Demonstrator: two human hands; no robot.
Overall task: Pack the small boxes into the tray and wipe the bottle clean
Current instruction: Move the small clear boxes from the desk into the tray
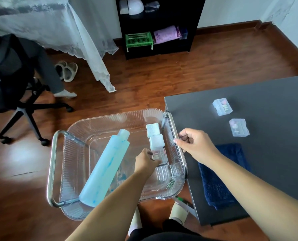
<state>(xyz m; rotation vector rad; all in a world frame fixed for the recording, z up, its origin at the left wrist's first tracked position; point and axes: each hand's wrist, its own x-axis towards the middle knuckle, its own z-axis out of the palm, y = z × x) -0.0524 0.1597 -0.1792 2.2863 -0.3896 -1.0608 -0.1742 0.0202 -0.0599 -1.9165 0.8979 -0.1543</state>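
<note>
While the right hand (194,143) grips the tray (110,117), left hand (145,161) fingers pinch a small box (159,156).

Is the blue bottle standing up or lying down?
Lying down. The bottle rests on its side inside the tray, cap end farther away.

Our left hand (145,161) pinches a small clear plastic box (159,154) inside the ribbed clear tray (110,119); our right hand (195,142) grips its metal handle (170,125).
</note>
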